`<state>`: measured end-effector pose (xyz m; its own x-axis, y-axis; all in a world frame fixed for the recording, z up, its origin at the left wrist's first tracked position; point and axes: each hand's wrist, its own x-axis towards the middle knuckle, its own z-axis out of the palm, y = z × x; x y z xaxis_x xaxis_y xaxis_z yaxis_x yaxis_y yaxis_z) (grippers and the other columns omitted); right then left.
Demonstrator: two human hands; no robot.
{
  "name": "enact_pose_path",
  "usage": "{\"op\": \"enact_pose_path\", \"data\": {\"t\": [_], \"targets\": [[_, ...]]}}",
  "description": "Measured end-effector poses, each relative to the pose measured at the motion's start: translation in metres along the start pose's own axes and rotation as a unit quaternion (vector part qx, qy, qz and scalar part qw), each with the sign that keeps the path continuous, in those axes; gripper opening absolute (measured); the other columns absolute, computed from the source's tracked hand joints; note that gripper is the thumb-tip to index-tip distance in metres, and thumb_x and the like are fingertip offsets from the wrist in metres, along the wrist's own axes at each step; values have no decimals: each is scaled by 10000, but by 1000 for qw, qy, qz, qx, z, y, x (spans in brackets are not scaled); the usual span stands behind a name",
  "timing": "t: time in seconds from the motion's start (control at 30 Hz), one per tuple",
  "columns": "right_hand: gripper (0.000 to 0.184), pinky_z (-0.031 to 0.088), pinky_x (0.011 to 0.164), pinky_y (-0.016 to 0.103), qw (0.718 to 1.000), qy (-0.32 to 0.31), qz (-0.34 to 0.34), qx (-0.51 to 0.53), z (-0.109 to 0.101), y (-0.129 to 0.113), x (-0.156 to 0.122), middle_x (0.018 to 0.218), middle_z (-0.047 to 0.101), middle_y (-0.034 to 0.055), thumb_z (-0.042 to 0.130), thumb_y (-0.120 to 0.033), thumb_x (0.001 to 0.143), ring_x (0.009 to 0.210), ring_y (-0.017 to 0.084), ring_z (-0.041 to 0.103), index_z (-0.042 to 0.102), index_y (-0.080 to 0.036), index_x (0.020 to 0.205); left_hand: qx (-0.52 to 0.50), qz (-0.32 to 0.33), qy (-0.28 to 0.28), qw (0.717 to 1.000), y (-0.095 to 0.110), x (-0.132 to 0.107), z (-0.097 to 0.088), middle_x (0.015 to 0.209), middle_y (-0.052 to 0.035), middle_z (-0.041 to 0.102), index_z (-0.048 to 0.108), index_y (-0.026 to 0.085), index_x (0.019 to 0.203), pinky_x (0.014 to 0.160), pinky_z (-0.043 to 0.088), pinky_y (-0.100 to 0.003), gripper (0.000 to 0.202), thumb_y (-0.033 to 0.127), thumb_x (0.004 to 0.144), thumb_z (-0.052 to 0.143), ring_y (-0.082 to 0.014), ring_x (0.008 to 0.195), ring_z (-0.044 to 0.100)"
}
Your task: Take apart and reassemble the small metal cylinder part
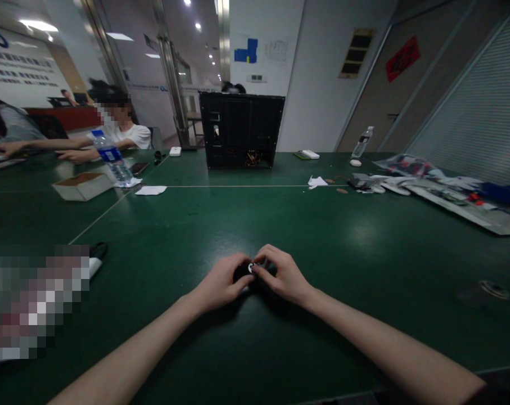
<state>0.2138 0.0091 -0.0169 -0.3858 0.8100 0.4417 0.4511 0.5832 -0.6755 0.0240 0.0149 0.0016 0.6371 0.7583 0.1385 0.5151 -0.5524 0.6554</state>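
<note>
The tiny black-and-white round thing (251, 268) is in the middle, just over or on the flat green tabletop (187, 225), b/w two bare hands. The bare L hand (221, 281) looks pinched on it w/ thumb and finger. The bare R hand (285, 277) looks pinched on it too, from the other side. Fingers hide most of it, so can't tell its full shape.

To do this well, IMO: hold it firm w/ the L hand and let the R hand make small, soft moves. Don't squeeze too hard, b/c it could pop out and roll off. Low down is good, so a drop would be short. Tipping the fingers a bit would help the eyes see the white part.

Now the count:
- Hands of this person: 2.
- Tiny round thing: 1.
- Clear plastic bottles: 2, i.e. a blue-capped bottle (109, 157) on the left and a white-capped bottle (363, 142) at far right.
- Big black boxy computer case (242, 126): 1, at the far side.
- Low white box (84, 188): 1, near the L bottle.
- Blurry grey round thing (493, 289): 1, at right.
</note>
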Motion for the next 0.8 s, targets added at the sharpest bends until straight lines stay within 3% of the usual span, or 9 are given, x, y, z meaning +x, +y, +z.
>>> {"op": "enact_pose_path", "data": {"t": [0.8], "targets": [[63, 411, 621, 249, 1000, -1, 1, 0, 1, 4, 1, 785, 558, 9, 581, -221, 839, 698, 131, 528, 544, -181, 808, 0, 7, -3, 1000, -5, 0, 2, 956, -54, 620, 576, 168, 1011, 780, 437, -297, 177, 214, 840, 568, -201, 873, 566]]}}
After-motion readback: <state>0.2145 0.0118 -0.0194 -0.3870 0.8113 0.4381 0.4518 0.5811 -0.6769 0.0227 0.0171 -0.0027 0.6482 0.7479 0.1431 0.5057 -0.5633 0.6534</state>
